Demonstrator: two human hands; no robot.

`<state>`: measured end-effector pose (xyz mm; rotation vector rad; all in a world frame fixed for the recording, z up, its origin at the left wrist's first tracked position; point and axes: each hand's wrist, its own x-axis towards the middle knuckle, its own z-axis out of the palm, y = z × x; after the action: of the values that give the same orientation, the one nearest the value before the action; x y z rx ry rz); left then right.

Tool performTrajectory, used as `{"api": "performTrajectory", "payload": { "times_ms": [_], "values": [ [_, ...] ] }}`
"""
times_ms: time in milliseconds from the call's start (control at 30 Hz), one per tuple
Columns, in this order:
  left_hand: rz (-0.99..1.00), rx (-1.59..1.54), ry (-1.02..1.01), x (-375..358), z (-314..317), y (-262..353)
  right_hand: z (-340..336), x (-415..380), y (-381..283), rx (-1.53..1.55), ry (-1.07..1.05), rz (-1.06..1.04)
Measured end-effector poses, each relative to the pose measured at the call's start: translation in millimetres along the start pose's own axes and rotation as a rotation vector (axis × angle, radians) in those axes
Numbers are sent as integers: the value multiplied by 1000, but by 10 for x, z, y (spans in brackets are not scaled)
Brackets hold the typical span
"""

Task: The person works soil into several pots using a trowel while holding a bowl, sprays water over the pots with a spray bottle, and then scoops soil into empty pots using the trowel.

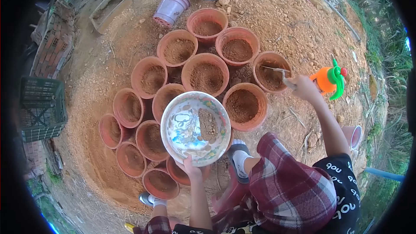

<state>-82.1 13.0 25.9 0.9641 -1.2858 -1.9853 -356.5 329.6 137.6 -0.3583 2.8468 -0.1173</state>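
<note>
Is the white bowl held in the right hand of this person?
No, the left hand holds the bowl at its rim, while the right hand holds a tool.

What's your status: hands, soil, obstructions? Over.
Left hand holding round white floral bowl, brown soil inside. Right hand gripping thin grey hand tool at mouth of round reddish-brown pot. Orange plastic spray bottle nearby, no visible obstruction.

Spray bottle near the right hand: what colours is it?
The spray bottle has an orange body, green top and red knob; the head view shows it best.
</note>
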Motion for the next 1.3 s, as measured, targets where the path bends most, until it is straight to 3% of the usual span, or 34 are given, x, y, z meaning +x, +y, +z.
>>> {"api": "performTrajectory", "payload": {
  "times_ms": [100,200,267,333,367,433,600,667,767,867,933,967,1067,1100,1167,1200,1300],
  "values": [
    [-126,6,51,-62,169,221,-176,147,82,-95,-48,-9],
    [19,30,-38,52,-3,73,-828,49,-170,-248,-225,41],
    [20,34,-40,40,-18,69,-897,56,-161,-336,-338,61],
    [-111,71,5,-20,95,168,-645,102,76,-158,-256,-135],
    [-115,63,-2,-33,99,158,-403,109,-89,-185,-260,-38],
    [-40,-28,-87,-1,77,158,134,110,-103,-143,-96,-67],
    [-136,-62,-11,-95,232,309,-552,-22,-320,-119,-238,51],
    [-141,-13,34,-65,185,261,-694,-58,-335,57,-95,83],
    [-129,-48,6,-83,172,196,-23,237,-21,-20,-62,26],
    [-99,-39,-1,-46,170,171,-119,279,-45,-123,3,-67],
    [-98,-1,10,-33,96,181,-782,121,-425,-174,-313,120],
    [-54,-2,3,-14,91,145,-936,73,-492,-209,-385,97],
    [-75,-15,23,-73,152,173,-738,46,-421,-222,-348,94],
    [-129,-25,53,-85,179,196,-397,135,-333,-230,-334,213],
    [-107,-25,-16,-31,85,150,124,79,-71,-209,-223,140],
    [-80,-15,-71,-17,100,176,177,8,-82,-183,-123,53],
    [-138,-49,-2,-71,207,263,61,-190,-72,-216,-114,67]
  ]
}}
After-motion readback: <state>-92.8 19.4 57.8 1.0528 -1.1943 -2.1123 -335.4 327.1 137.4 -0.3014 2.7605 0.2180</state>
